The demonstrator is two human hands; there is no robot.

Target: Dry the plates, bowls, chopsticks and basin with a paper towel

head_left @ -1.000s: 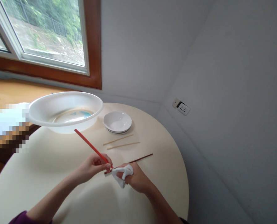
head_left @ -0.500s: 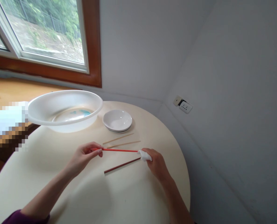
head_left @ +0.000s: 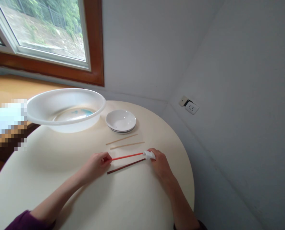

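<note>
My left hand (head_left: 100, 163) pinches the left end of a thin red chopstick (head_left: 126, 157). At its other end, my right hand (head_left: 159, 161) is closed on a folded white tissue or cloth (head_left: 149, 155) wrapped about the stick. Just nearer to me a dark brown chopstick (head_left: 125, 166) lies on the table, its right end by the white cloth. Two pale wooden chopsticks rest beyond the red one: a farther one (head_left: 122, 139) and a nearer one (head_left: 127, 145).
Behind the chopsticks stands a small stack of white bowls (head_left: 121, 120). A large translucent white basin (head_left: 67, 123) sits at the table's far left. The round cream table (head_left: 132, 204) meets the wall, and a wooden desk (head_left: 24, 83) adjoins on the left.
My left hand has moved slightly right and nearer to me and turned, so the red chopstick now slants down to the left. The right hand stays at the other end with the cloth.
</note>
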